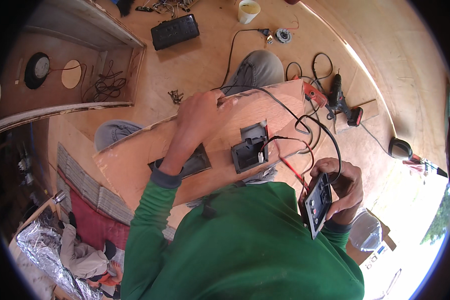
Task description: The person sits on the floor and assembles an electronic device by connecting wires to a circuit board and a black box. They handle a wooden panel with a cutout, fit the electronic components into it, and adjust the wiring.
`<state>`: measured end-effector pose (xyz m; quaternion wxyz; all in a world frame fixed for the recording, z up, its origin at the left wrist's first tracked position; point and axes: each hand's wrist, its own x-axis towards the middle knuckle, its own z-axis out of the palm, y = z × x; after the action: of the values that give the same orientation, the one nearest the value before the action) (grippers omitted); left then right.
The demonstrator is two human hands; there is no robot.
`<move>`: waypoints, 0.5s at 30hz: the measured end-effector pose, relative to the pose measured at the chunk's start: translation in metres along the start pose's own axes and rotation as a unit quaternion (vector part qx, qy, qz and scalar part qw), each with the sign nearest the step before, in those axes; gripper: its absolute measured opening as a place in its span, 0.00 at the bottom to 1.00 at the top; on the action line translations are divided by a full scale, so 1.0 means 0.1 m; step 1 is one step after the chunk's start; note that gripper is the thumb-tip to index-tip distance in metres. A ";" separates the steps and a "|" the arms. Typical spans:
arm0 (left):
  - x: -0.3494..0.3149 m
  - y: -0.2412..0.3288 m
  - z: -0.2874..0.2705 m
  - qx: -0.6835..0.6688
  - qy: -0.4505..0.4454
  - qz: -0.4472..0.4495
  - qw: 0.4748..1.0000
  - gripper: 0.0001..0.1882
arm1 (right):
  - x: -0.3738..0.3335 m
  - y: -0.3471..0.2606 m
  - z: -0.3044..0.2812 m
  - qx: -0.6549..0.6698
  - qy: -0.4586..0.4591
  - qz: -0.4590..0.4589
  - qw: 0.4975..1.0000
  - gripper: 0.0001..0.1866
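A wooden board (220, 132) lies across the person's lap. The left hand (200, 115) rests over the board's far edge, palm down, its wrist above a rectangular opening (195, 162) cut in the board; the fingertips are hidden, so I cannot tell whether they clasp the edge. The right hand (342, 187) is off the board's near right side, thumb and fingers pinching a black plate (317, 205) tilted on edge. The plate's face carries small red and pale round spots; any lettering there is too small to read.

A red wire (290, 165) runs from the plate toward an open black box (247, 155) that sits at a second opening in the board, a small white connector (260, 157) inside it. A black cable (330, 132) loops from the plate back toward the board.

Just right of the board's far end are a drill (339, 97) and a red tool (312, 92); I can read no label on either. Beyond the board stand a dark case (175, 31) and a pale cup (248, 11). Left of the board is a wooden cabinet (60, 115) with a round speaker (36, 71) inside. Near-left of the board, another person (82, 255) is beside silver foil (40, 245).
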<state>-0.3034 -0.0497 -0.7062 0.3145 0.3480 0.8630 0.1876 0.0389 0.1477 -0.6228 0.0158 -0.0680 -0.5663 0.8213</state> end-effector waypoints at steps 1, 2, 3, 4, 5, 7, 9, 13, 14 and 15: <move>-0.02 0.02 -0.03 -0.003 0.006 -0.003 1.000 0.28 | 0.01 -0.03 0.00 0.013 -0.021 0.001 1.000 0.62; -0.04 0.05 -0.07 -0.006 0.017 -0.003 1.000 0.27 | 0.04 -0.05 -0.02 0.007 -0.038 -0.001 0.999 0.63; -0.07 0.06 -0.10 -0.009 0.027 -0.002 1.000 0.27 | 0.06 -0.06 -0.02 0.014 -0.035 0.013 0.999 0.63; -0.09 0.08 -0.13 -0.014 0.023 0.000 1.000 0.27 | 0.08 -0.08 -0.02 0.023 -0.027 0.035 0.999 0.63; -0.12 0.09 -0.15 -0.019 0.018 0.002 1.000 0.27 | 0.10 -0.08 -0.03 0.029 -0.023 0.057 0.998 0.63; -0.16 0.11 -0.18 -0.027 0.019 0.010 0.999 0.26 | 0.17 -0.08 -0.04 0.041 -0.004 0.079 0.996 0.64; -0.21 0.13 -0.19 -0.033 0.029 0.020 0.999 0.26 | 0.26 -0.07 -0.06 0.053 0.012 0.095 0.994 0.65; -0.26 0.14 -0.20 -0.027 0.039 0.016 0.999 0.25 | 0.44 -0.15 -0.11 0.112 0.079 0.067 0.988 0.67; -0.26 0.14 -0.20 -0.027 0.041 0.018 0.999 0.25 | 0.46 -0.18 -0.09 0.099 0.105 0.054 0.988 0.65; -0.27 0.14 -0.20 -0.026 0.043 0.022 0.998 0.25 | 0.49 -0.20 -0.09 0.063 0.151 0.069 0.984 0.66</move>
<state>-0.2952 -0.0615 -0.6732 0.2815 0.3498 0.8630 0.2317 -0.0099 0.1682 -0.6114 0.0493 -0.2292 -0.4981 0.8348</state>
